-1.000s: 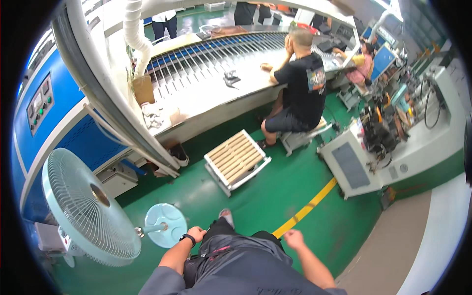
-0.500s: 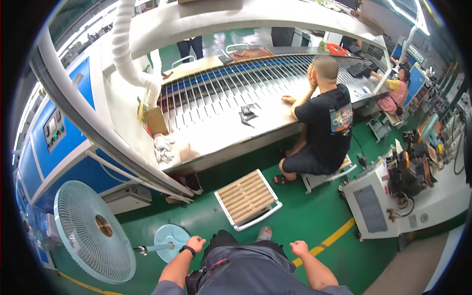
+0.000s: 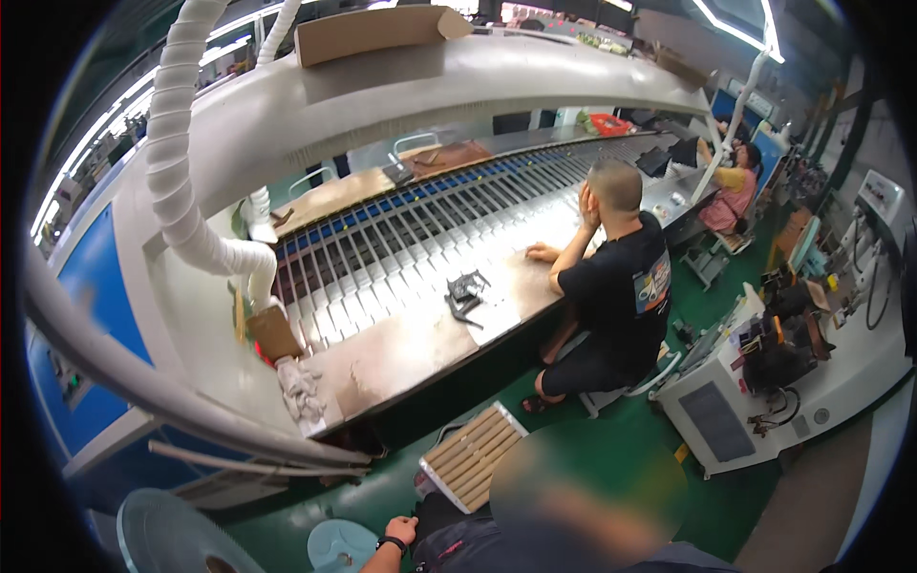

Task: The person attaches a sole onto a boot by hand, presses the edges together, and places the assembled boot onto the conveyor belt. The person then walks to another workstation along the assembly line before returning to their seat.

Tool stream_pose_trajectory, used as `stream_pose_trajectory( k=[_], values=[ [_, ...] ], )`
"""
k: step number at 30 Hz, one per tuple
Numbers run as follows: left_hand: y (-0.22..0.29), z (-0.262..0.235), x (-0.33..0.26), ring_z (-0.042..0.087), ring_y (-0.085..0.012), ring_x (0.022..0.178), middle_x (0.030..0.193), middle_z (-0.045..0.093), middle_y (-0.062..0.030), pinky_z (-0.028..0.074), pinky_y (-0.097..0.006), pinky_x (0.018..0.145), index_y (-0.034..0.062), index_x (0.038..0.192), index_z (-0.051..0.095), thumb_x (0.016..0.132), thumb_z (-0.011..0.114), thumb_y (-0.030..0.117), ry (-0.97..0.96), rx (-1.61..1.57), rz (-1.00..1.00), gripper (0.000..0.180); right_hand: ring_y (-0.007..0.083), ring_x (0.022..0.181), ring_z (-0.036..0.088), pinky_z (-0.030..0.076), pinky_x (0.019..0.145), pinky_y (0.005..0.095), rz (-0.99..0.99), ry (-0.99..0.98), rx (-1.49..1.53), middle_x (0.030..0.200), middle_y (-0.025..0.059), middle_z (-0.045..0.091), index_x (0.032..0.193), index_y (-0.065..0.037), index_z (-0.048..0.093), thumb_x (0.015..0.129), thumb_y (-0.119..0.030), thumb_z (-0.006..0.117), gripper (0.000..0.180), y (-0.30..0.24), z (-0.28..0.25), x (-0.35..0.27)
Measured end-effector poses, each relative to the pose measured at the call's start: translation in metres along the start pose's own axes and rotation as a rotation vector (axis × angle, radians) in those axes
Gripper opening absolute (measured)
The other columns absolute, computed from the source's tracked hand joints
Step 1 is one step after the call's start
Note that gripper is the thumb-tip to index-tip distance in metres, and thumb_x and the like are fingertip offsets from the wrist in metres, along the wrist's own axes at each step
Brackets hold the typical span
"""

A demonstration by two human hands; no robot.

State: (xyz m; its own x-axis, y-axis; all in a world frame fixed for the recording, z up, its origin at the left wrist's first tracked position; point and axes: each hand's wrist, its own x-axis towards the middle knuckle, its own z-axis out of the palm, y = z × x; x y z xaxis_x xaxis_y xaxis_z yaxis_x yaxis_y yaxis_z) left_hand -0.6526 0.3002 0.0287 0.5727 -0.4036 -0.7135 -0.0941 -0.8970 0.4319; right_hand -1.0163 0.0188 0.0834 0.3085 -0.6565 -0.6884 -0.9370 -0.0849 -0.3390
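My left hand (image 3: 401, 528), a dark band at its wrist, is held low by my left thigh. Its fingers are curled in, and nothing shows in them. Closest to it are the round light-blue fan base (image 3: 341, 546) and a stool with wooden slats (image 3: 470, 460). A large blurred patch covers my right side. Only a smeared skin-toned shape, my right hand or forearm (image 3: 592, 516), shows through it, so the fingers cannot be made out.
Ahead runs a long machine with a slatted conveyor (image 3: 401, 215) and metal ledge; black pieces (image 3: 465, 294) and a crumpled cloth (image 3: 301, 387) lie there. A seated person (image 3: 621, 277) leans on it. A fan (image 3: 181, 535) stands left, a white machine (image 3: 712, 420) right.
My view has tilted up and turned, with the stool and fan now lower in the picture. My left hand sits lower in view; my right hand, clear before, is now blurred.
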Motion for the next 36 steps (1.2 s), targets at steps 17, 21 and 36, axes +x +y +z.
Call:
stream_pose_trajectory(
  k=[17,21,36],
  values=[
    [0.02,-0.063,0.13,0.075,-0.024,0.084,0.085,0.078,-0.0101,0.056,-0.038,0.084,0.0042,0.092,0.079,0.089,0.074,0.034,-0.156,-0.063,0.161,0.03,0.041,0.099,0.07,0.055,0.088,0.0513,-0.237,-0.063,-0.378,0.103,0.0224,0.074,0.104,-0.006,0.076,0.088,-0.039,0.059,0.04,-0.264,-0.03,0.056],
    [0.022,-0.08,0.128,0.074,-0.0228,0.08,0.082,0.077,-0.0108,0.057,-0.037,0.08,0.0024,0.091,0.079,0.089,0.075,0.032,-0.121,-0.122,0.12,0.03,0.0419,0.097,0.07,0.055,0.087,0.051,-0.349,-0.038,-0.397,0.101,0.0228,0.074,0.102,-0.005,0.074,0.088,-0.037,0.058,0.039,-0.312,-0.041,0.072],
    [0.105,-0.105,0.204,0.072,-0.0361,0.089,0.089,0.075,-0.0184,0.056,-0.044,0.083,0.0017,0.107,0.073,0.088,0.073,0.032,0.324,-0.155,0.31,0.036,0.0375,0.089,0.072,0.057,0.081,0.0464,-0.743,-0.188,-0.179,0.094,0.0193,0.074,0.101,-0.006,0.075,0.089,-0.036,0.067,0.033,-0.353,-0.021,0.237]
  ],
)
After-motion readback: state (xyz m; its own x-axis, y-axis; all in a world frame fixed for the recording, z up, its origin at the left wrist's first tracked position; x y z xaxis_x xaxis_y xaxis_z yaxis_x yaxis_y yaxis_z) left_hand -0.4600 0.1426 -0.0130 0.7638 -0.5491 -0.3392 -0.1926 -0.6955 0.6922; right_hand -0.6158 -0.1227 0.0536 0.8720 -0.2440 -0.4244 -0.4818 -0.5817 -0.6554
